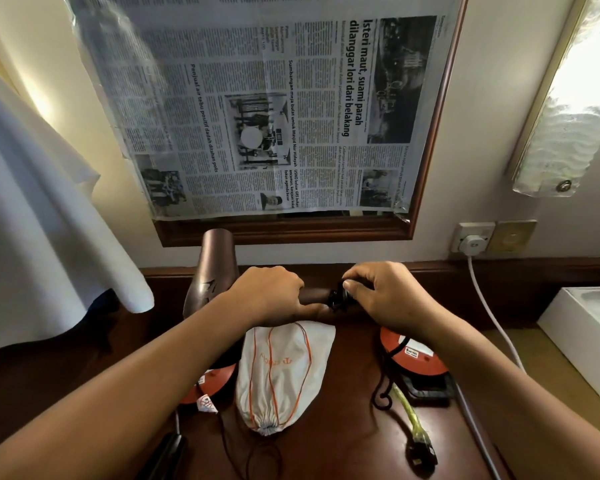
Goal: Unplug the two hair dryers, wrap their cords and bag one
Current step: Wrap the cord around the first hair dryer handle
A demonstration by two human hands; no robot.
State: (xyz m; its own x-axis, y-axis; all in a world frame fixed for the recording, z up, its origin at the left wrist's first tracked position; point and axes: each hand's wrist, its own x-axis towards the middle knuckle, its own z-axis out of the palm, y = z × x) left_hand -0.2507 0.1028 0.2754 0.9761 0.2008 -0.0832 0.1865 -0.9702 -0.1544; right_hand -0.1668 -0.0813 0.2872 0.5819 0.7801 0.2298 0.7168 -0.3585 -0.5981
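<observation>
A: Where does the brown hair dryer (211, 271) sit?
B: Above the dark desk (343, 427), barrel toward the wall; the left hand (271, 294) curls round its handle.
A: And the right hand (387, 294)?
B: Its fingers pinch the black cord (338, 299) at the handle's end; the white drawstring bag (281, 372) lies just below both hands.

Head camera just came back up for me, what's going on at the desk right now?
A person stands at a dark wooden desk. The left hand grips the handle of a brown hair dryer, while the right hand pinches the black cord at the handle's end, apparently winding it. A white drawstring bag lies just in front of the hands, not yet used. A white plug sits in the wall socket on the right.
</observation>
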